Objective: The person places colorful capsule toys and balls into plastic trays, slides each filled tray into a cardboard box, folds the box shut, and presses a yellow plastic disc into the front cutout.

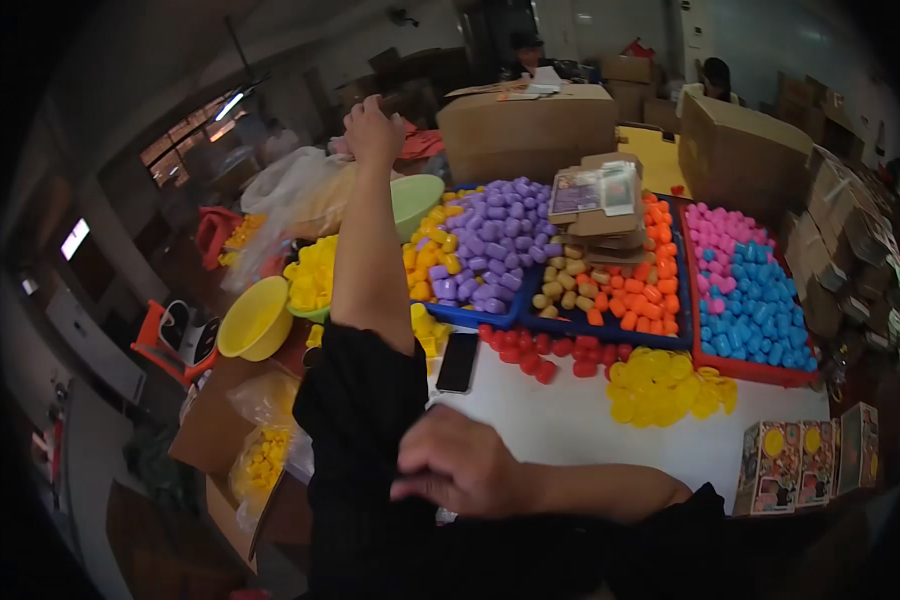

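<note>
Left hand (372, 130) raised, fist closed; right hand (460, 465) gripping left sleeve (360, 400) above table (560, 410).

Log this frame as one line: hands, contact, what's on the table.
left hand: raised, closed, contents unclear | right hand: on left sleeve | table: phone, yellow capsules, red capsules

- black sleeve (360, 400): matt cloth, finely ribbed
- capsule halves (495, 235): smooth, glossy plastic
- yellow bowl (255, 320): smooth plastic with a soft sheen
- cartons (525, 130): matt brown cardboard
- table (560, 420): smooth, white, matt
- phone (458, 362): glossy black face
- bag (290, 185): thin, clear, crinkled plastic film
- printed boxes (785, 465): lightly glossy card
</note>
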The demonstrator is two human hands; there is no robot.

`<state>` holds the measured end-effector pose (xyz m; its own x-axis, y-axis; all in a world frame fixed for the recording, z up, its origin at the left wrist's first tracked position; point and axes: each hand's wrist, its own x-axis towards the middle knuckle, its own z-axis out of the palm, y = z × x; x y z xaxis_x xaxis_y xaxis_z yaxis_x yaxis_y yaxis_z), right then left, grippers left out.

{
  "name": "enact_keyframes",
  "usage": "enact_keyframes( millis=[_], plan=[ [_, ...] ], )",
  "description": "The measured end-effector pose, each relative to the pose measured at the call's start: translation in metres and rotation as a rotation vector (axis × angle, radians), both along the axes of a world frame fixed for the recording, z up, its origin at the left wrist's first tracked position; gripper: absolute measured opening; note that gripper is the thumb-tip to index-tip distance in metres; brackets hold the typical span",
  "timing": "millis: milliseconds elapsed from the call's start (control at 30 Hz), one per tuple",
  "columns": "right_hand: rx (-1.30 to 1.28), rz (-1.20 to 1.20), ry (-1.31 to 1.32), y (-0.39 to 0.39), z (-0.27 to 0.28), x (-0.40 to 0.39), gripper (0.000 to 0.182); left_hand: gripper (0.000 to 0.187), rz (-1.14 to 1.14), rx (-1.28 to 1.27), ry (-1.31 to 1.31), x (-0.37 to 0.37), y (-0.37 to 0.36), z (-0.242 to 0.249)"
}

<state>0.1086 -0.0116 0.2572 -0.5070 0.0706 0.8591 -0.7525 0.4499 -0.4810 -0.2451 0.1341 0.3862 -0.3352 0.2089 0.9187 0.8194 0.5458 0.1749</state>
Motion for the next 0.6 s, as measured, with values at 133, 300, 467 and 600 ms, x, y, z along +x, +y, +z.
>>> enact_keyframes(
  millis=[133, 300, 467, 600],
  plan=[
    [-0.030, 0.490, -0.229, -0.009, -0.021, 0.015, 0.023, 0.040, 0.045, 0.656, -0.450, -0.066, -0.064, 0.016],
    [-0.245, 0.806, -0.788, -0.002, -0.077, 0.001, 0.025, 0.045, -0.298, 1.835, -0.917, -0.060, -0.123, 0.024],
    [-0.176, 0.387, -0.664, -0.021, -0.040, -0.018, 0.027, 0.043, -0.249, 1.758, -0.858, -0.091, -0.113, 0.006],
    [0.312, 0.757, -0.546, -0.021, -0.049, 0.001, 0.017, 0.019, 0.082, 0.742, -0.335, -0.047, -0.124, 0.001]
  ],
)
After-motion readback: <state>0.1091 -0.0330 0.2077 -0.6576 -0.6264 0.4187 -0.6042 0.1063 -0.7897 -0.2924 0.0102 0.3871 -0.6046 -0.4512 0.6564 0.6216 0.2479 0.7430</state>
